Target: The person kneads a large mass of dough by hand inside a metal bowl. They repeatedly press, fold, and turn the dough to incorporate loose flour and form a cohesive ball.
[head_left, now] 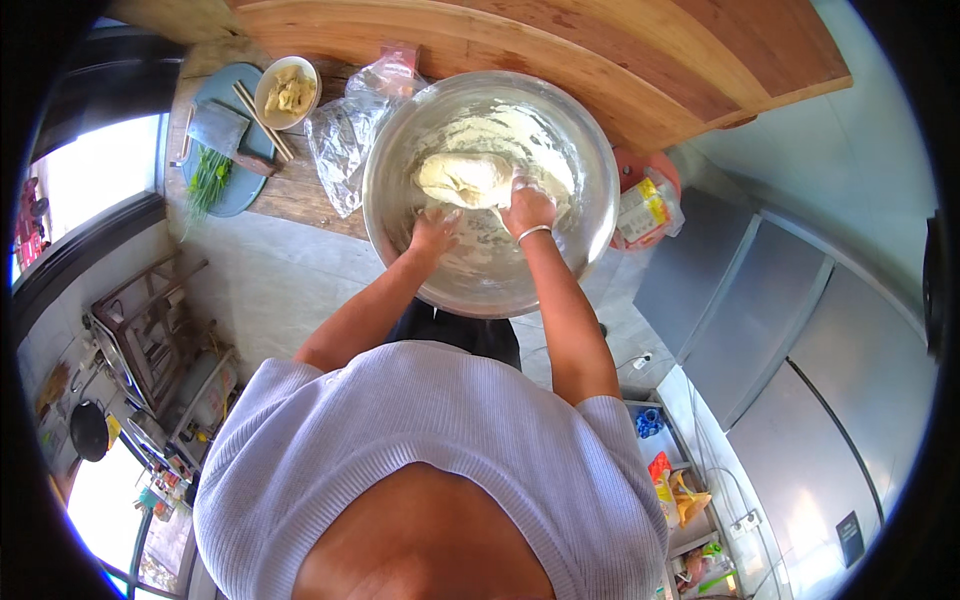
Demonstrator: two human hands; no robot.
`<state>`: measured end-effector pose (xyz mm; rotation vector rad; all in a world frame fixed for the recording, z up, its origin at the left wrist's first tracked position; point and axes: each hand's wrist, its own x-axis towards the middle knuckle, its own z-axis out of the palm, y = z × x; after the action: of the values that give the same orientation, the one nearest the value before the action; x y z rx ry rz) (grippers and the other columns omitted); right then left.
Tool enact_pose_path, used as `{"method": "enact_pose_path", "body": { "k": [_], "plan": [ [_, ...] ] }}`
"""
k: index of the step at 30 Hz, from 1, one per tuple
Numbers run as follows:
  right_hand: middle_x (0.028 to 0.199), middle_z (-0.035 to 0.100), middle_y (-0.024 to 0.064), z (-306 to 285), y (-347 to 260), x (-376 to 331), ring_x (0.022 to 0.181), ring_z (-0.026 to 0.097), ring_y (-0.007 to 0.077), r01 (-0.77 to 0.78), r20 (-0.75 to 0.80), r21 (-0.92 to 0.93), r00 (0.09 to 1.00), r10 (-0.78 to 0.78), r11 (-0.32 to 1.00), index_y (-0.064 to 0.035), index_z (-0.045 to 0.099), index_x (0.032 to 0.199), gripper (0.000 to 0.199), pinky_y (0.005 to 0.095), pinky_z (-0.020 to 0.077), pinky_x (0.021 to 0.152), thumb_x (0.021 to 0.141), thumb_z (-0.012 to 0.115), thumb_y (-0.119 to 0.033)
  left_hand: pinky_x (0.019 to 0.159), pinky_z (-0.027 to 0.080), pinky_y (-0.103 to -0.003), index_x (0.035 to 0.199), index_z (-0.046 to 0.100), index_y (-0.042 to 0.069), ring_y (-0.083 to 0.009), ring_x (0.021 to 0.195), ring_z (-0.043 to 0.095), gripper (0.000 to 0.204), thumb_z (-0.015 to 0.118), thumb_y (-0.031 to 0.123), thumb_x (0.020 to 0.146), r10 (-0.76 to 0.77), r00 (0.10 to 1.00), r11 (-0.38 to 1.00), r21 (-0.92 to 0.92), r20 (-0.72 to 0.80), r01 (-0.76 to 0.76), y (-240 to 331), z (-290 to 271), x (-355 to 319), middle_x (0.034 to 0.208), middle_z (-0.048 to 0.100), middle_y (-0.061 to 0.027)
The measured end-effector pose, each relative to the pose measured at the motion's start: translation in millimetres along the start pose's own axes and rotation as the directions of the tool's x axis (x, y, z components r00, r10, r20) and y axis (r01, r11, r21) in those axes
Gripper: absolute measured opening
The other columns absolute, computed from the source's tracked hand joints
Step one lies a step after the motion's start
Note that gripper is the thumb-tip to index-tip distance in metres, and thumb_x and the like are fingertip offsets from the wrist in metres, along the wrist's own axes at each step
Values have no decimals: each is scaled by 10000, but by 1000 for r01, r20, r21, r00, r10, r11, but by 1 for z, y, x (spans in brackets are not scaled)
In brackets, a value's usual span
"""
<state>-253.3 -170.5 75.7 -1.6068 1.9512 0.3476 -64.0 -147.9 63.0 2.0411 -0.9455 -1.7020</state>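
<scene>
head-worn fisheye, left of a side-by-side pair, above and behind the fingers [517, 190], facing steeply down, wearer's torso [430, 420] closest in view, bowl [384, 185] around fingers framed whole, lines bending far out from them

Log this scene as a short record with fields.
Vessel: large metal bowl
Contents: pale dough, loose flour
Left hand: left hand beside the dough's near edge, contact unclear
Right hand: right hand touching the dough's right end
Wrist: white bracelet, right arm
Left of vessel: clear plastic bag; blue board with cleaver and greens
Right of vessel: plastic packet
</scene>
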Motion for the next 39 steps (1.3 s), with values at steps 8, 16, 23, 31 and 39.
{"method": "enact_pose_path", "body": {
  "k": [8, 16, 23, 31, 39],
  "plan": [
    [887, 642, 124, 92, 1, -34, 719, 607, 225, -253, 267, 963, 940, 211, -92, 80, 571, 1035, 563, 344, 494, 690, 680, 799, -292, 761, 506, -344, 1219, 476, 24, -233, 883, 612, 632, 789, 179, 692, 394, 918, 915, 72, 54, -397, 51, 27, 40, 1057, 617, -132],
    [649, 593, 167, 32, 6, -44, 643, 597, 345, -44, -306, 665, 895, 325, 745, -30, 554, 718, 229, 412, 465, 594, 649, 726, -165, 804, 492, -388, 1151, 497, -13, -328, 946, 599, 832, 856, 398, 523, 392, 892, 688, 572, 226, -447, 73, 48, 79, 1033, 606, -204],
    [802, 641, 190, 47, -17, 20, 784, 624, 362, -193, -99, 552, 951, 294, 811, -75, 671, 802, 167, 423, 505, 690, 716, 592, -193, 774, 498, -402, 1067, 519, 89, -330, 911, 603, 592, 811, 257, 580, 345, 931, 557, 771, 124, -309, 83, 80, 78, 979, 617, -170],
    [777, 634, 207, 47, -1, 38, 767, 625, 366, -16, -108, 482, 991, 78, 876, -22, 640, 839, 195, 433, 503, 687, 700, 618, -157, 812, 485, -389, 1141, 526, 45, -293, 935, 607, 545, 749, 168, 660, 311, 926, 841, 390, 215, -374, 60, 57, 95, 1011, 630, -161],
    [767, 621, 205, 47, -41, -32, 774, 616, 370, -89, 50, 399, 996, 75, 913, -27, 590, 832, 163, 449, 499, 704, 675, 601, -65, 785, 494, -347, 1134, 553, -16, -189, 869, 612, 603, 813, 172, 624, -280, 910, 895, 425, 306, 132, 20, -5, 46, 934, 643, -126]
  ]
}}
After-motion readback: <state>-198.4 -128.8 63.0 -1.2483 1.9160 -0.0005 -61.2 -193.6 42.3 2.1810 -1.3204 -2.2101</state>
